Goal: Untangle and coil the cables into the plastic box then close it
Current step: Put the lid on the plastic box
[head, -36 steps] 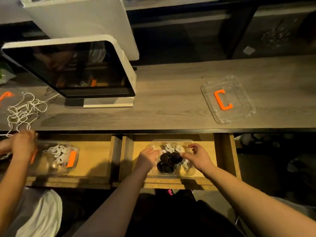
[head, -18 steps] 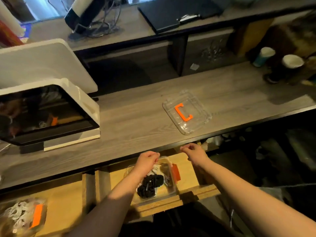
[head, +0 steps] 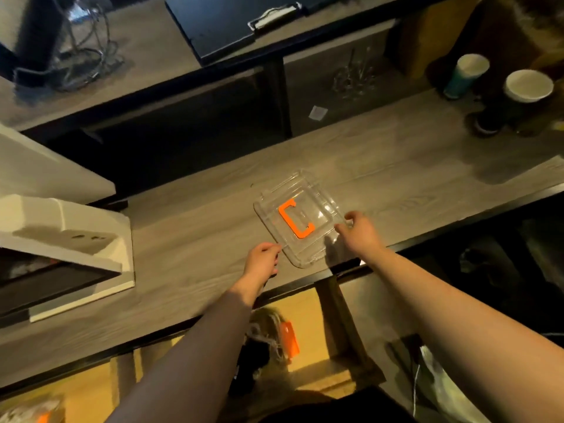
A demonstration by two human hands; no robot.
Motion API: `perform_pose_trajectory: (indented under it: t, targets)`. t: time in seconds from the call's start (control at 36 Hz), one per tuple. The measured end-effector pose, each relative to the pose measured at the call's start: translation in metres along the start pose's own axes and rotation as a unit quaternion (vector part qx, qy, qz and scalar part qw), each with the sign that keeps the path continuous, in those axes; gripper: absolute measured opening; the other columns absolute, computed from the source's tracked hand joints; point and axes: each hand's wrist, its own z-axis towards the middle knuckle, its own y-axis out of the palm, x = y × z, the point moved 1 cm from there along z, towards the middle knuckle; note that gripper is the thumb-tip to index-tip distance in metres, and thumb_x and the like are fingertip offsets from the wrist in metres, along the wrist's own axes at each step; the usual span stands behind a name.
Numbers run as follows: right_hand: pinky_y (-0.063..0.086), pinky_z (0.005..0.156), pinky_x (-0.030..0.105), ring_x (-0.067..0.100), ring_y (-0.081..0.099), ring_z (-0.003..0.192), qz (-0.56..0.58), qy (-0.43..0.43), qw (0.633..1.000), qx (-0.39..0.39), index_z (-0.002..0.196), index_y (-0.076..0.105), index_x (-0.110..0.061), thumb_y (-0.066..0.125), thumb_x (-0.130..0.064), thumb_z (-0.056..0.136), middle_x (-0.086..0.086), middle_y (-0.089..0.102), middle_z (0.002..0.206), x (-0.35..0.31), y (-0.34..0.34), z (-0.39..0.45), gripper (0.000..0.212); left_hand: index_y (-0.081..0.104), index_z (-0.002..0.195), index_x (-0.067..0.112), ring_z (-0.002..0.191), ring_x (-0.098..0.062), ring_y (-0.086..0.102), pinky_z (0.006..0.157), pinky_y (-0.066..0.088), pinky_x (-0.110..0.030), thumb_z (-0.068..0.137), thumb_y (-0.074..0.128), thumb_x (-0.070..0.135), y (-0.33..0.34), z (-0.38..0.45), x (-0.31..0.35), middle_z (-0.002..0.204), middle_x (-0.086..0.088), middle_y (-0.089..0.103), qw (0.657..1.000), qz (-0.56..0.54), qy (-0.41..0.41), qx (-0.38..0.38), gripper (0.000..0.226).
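Note:
The clear plastic lid (head: 317, 239) with an orange handle lies flat on the grey wooden desk (head: 189, 239). My right hand (head: 358, 228) is at the lid's right edge, thumb above and fingertips against the rim. With its fingers curled, my left hand (head: 262, 259) reaches the lid's near-left edge; whether it grips is unclear. Below the desk, in the open drawer (head: 314, 325), sits the clear plastic box (head: 274, 340) holding white and black cables (head: 259, 346). It has an orange latch (head: 289, 340) and is partly hidden by my left forearm.
A white monitor (head: 70, 257) stands on the desk at the left. Two paper cups (head: 528, 87) stand at the far right. A second box with an orange latch (head: 36, 413) shows in the left drawer. A black clipboard (head: 232, 22) lies on the rear desk.
Both hands left the box in the drawer and rose to the lid on the desk. My view swung up and to the right.

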Motion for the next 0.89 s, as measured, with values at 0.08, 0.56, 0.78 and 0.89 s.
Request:
perform_pose_trajectory:
  t: [0.08,0.56,0.78,0.89]
  targets:
    - [0.043,0.109,0.043,0.03,0.052,0.126,0.003,0.008,1.0,-0.016,0.147,0.037,-0.008,0.065,-0.025,0.095,0.015,0.05,0.141,0.002,-0.002,0.02,0.061,0.057,0.09,0.013,0.059,-0.012,0.037,0.052,0.035,-0.024,0.101,0.054,0.017,0.008,0.012,0.0,0.072,-0.001,0.041,0.999,-0.028,-0.018,-0.002,0.012]
    - [0.06,0.076,0.046,0.025,0.065,0.077,0.08,-0.017,0.989,-0.124,0.127,0.056,-0.012,0.067,-0.013,0.093,0.009,0.064,0.099,0.009,0.02,0.0,0.035,0.057,0.108,0.011,0.04,-0.007,0.043,0.041,0.039,-0.021,0.098,0.063,0.032,-0.025,-0.007,-0.041,0.06,0.002,0.049,0.978,-0.191,-0.057,0.068,0.023]
    - [0.047,0.054,0.012,0.006,0.058,0.059,-0.013,-0.083,0.972,-0.22,0.128,0.061,-0.003,0.068,-0.007,0.092,0.012,0.063,0.094,-0.005,0.056,-0.053,0.037,0.063,0.107,0.013,0.108,-0.021,0.064,0.087,0.052,-0.034,0.101,0.056,0.016,-0.128,-0.06,-0.065,0.108,-0.006,0.068,0.949,-0.309,0.008,0.067,0.01]
    - [0.05,0.057,0.012,0.015,0.06,0.07,-0.027,-0.114,0.97,-0.214,0.128,0.061,-0.005,0.066,-0.005,0.093,0.021,0.067,0.109,-0.015,0.077,-0.081,0.036,0.058,0.121,0.0,0.085,-0.019,0.074,0.062,0.059,-0.026,0.1,0.054,0.006,-0.169,-0.081,-0.1,0.087,-0.007,0.074,0.969,-0.245,-0.02,0.013,0.022]
